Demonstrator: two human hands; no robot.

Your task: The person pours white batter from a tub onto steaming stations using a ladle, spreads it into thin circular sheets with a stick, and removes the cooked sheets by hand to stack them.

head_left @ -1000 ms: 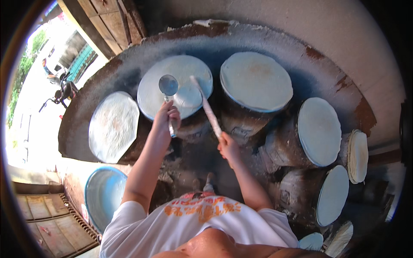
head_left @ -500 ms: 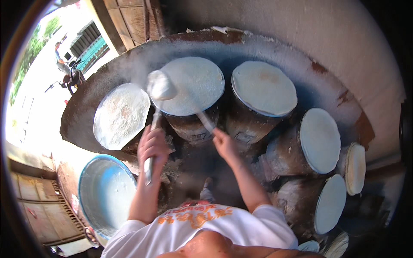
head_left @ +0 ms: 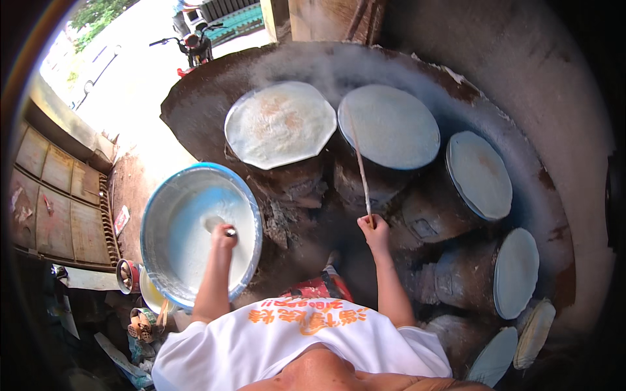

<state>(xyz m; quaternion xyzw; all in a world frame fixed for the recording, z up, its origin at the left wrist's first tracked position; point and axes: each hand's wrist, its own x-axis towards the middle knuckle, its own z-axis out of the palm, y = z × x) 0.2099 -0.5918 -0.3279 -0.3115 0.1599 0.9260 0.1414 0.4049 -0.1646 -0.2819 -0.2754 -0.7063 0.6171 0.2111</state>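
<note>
My left hand [head_left: 223, 240] is closed on a ladle's handle, with the ladle's head [head_left: 212, 223] partly under the white liquid in a large blue basin [head_left: 248, 215]. My right hand [head_left: 373, 232] grips a long, thin pale stick [head_left: 362, 171], which reaches up over a round griddle [head_left: 398, 130] covered by a thin pale sheet; whether its tip touches the sheet, I cannot tell. Left of that is a griddle [head_left: 280, 124] with a white sheet browned in patches. To the right, another covered griddle [head_left: 478, 176] stands on a dark drum-shaped base.
More covered griddles [head_left: 515, 274] curve round my right side, beside a stack of pale sheets [head_left: 533, 332]. A curved, sooty wall [head_left: 195, 98] backs them, with steam rising. At left are metal panels [head_left: 59, 208] and tins [head_left: 130, 275]; outside, a person stands by a motorbike [head_left: 192, 49].
My view has turned left. The ladle in my left hand has moved from over a griddle down into the basin. The stick in my right hand has stayed raised over the griddles.
</note>
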